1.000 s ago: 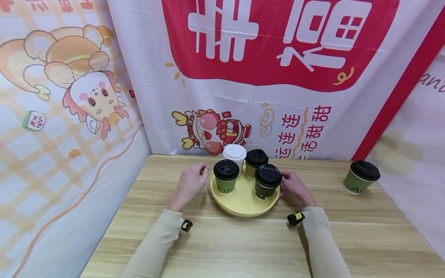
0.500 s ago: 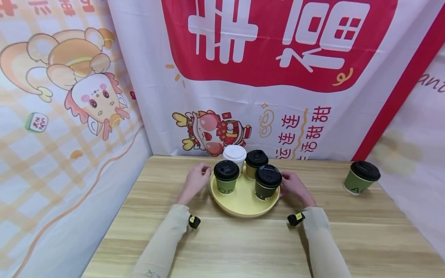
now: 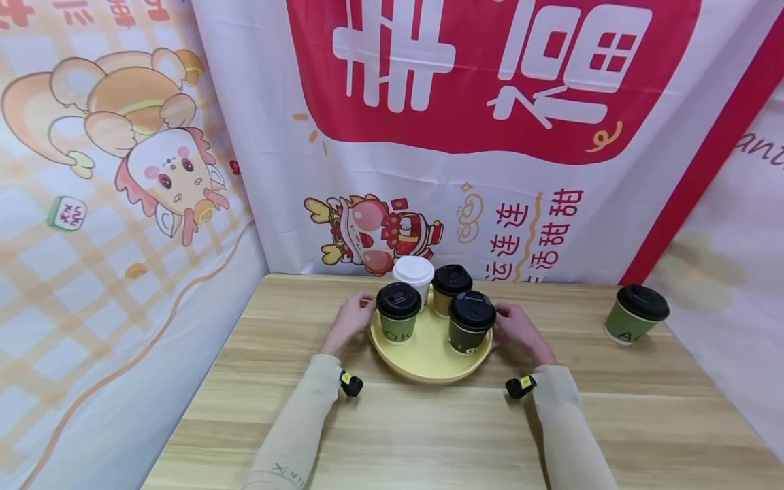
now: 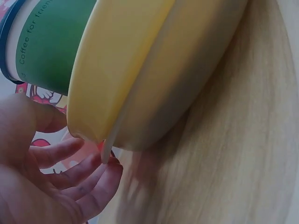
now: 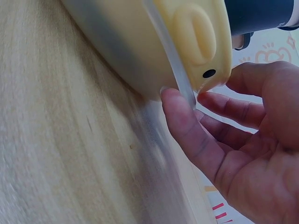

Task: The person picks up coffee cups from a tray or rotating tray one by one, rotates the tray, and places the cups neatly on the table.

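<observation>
A round yellow tray [image 3: 422, 371] rests on the table and carries several lidded paper coffee cups. On it stand a green cup [image 3: 398, 327] with a black lid, a white cup [image 3: 414, 272], a brown cup [image 3: 450, 299] and a dark green cup [image 3: 468, 333]. At the tray's left side my left hand [image 3: 352, 316] has its curled fingers at the rim, the thumb by the upper edge [image 4: 77, 126]. My right hand [image 3: 520, 330] grips the opposite rim, fingers curled below the lip, beside a moulded bump [image 5: 195, 35]. The right thumb is partly hidden behind the rim.
Another green cup [image 3: 635, 316] with a black lid stands apart at the table's right end. Printed cloth [image 3: 367, 163] hangs close behind the wooden table [image 3: 429, 435], and more cloth lines the left and right sides.
My left hand has moved right and closer in, reaching the tray's left rim. The right hand, tray and cups have stayed put.
</observation>
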`<state>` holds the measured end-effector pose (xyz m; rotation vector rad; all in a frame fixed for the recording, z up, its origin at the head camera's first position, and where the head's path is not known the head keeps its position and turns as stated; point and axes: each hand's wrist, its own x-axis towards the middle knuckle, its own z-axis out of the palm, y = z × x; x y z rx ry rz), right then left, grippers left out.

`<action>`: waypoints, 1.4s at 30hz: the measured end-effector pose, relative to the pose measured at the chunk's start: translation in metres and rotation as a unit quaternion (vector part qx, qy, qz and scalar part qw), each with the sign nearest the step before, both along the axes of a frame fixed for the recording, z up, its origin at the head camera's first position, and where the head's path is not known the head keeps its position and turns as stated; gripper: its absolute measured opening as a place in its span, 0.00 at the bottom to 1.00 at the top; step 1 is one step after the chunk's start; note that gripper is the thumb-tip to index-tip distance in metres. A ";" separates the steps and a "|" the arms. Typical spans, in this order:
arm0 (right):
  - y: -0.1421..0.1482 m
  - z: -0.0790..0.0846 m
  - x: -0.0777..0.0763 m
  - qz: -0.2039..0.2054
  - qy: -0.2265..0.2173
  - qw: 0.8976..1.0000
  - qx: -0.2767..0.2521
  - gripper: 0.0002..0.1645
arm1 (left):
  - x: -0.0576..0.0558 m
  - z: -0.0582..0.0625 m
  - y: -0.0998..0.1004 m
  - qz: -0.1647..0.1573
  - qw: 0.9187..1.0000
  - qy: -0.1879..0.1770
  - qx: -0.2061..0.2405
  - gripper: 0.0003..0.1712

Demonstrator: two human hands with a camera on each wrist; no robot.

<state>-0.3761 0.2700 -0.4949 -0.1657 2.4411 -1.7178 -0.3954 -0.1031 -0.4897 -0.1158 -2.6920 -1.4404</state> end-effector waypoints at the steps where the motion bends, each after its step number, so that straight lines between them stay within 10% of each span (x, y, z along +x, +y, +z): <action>1: 0.000 0.000 0.000 0.001 0.000 1.000 -0.001 0.12 | -0.001 0.000 0.000 0.000 1.000 -0.005 0.006 0.14; 42: -0.006 0.019 0.013 0.023 -0.022 0.999 -0.040 0.11 | 0.001 -0.002 -0.005 -0.021 0.998 -0.036 0.050 0.14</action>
